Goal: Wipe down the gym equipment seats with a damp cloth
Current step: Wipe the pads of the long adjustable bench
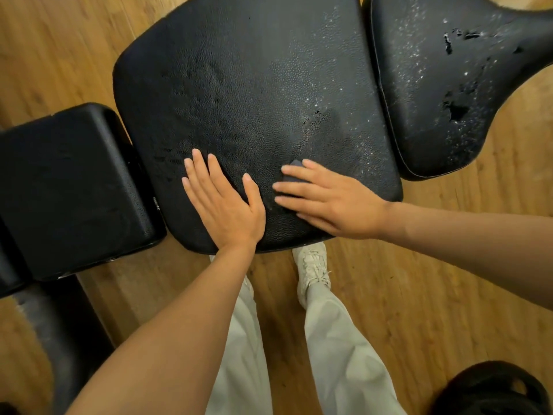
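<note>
Black pebbled vinyl covers the wide central seat pad (pixel 257 115), and the head view shows it worn: a small split sits near the pad's middle, with pale flecks scattered over its right half. The right hand (pixel 332 199) presses flat, fingers straight, on a small dark grey cloth (pixel 291 172) lying on the near part of the pad; only a corner of the cloth shows beyond the fingers. The left hand (pixel 224 196) rests open and flat on the pad just beside it, holding nothing.

A stroke dragged across the split could likely catch the cloth and lift more vinyl. So small a cloth may also slip out from under straight fingers. The narrower black pad (pixel 443 85) to the right of the seat pad looks worse, torn open in several places and heavily flecked, so wiping there may shed more flakes.
</note>
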`<state>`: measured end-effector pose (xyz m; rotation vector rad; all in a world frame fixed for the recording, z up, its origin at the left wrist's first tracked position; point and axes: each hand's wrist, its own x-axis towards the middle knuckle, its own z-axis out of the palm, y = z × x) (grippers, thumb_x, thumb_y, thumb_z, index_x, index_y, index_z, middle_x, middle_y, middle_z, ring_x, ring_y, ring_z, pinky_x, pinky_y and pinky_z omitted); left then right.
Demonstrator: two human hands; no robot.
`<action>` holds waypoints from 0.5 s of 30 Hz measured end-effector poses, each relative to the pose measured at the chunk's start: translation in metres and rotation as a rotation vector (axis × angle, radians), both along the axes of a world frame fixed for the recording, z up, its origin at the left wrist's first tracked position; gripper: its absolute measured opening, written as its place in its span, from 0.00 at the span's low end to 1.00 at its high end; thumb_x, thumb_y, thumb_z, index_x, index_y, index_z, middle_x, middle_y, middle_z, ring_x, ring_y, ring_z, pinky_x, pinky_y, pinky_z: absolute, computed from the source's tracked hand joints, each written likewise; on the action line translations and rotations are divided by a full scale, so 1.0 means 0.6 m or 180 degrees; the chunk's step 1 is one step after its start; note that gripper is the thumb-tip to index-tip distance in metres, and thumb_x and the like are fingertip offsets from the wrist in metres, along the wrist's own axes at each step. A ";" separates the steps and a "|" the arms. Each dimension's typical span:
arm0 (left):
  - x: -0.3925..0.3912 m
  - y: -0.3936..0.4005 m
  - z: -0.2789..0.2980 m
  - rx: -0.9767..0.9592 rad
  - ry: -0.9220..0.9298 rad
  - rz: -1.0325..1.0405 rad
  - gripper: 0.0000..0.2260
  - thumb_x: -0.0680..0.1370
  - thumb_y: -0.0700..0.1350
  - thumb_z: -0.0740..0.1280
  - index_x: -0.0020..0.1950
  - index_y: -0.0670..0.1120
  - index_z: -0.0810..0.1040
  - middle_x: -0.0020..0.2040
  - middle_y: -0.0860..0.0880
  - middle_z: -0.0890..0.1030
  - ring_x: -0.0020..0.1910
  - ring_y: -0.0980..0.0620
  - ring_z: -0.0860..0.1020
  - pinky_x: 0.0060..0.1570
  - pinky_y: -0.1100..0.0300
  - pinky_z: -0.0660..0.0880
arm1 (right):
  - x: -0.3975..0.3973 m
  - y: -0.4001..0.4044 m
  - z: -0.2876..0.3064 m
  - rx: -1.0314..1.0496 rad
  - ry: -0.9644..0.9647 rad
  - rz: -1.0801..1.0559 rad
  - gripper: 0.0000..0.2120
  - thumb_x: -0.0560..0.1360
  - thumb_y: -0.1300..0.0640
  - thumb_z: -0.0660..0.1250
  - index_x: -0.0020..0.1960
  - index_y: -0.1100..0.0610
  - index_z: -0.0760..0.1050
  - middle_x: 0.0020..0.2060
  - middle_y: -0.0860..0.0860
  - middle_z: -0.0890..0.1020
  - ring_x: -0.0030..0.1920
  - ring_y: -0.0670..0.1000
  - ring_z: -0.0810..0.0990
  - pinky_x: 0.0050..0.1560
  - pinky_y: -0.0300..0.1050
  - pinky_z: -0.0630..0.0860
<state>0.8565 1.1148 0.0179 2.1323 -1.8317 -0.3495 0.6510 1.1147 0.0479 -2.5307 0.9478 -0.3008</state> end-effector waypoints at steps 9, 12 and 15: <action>0.000 0.000 0.003 0.0063 0.0110 0.0043 0.26 0.80 0.48 0.59 0.74 0.34 0.65 0.78 0.36 0.61 0.79 0.37 0.57 0.78 0.41 0.52 | -0.044 -0.138 -0.006 -0.0246 0.0180 -0.0293 0.17 0.84 0.56 0.60 0.70 0.61 0.74 0.71 0.60 0.72 0.74 0.63 0.66 0.76 0.60 0.60; 0.000 0.001 0.005 0.0086 0.0137 0.0036 0.26 0.80 0.48 0.59 0.74 0.34 0.65 0.78 0.36 0.61 0.79 0.37 0.56 0.78 0.41 0.51 | -0.024 -0.154 -0.007 -0.0245 0.0110 -0.0955 0.17 0.84 0.56 0.60 0.70 0.63 0.74 0.71 0.61 0.73 0.74 0.65 0.66 0.76 0.60 0.58; 0.000 0.000 0.006 0.0101 0.0118 0.0040 0.26 0.80 0.47 0.59 0.74 0.33 0.65 0.78 0.36 0.61 0.79 0.37 0.56 0.78 0.41 0.52 | 0.018 -0.124 -0.008 -0.0178 -0.0015 -0.1251 0.17 0.83 0.59 0.62 0.69 0.64 0.74 0.70 0.61 0.74 0.73 0.66 0.66 0.76 0.62 0.57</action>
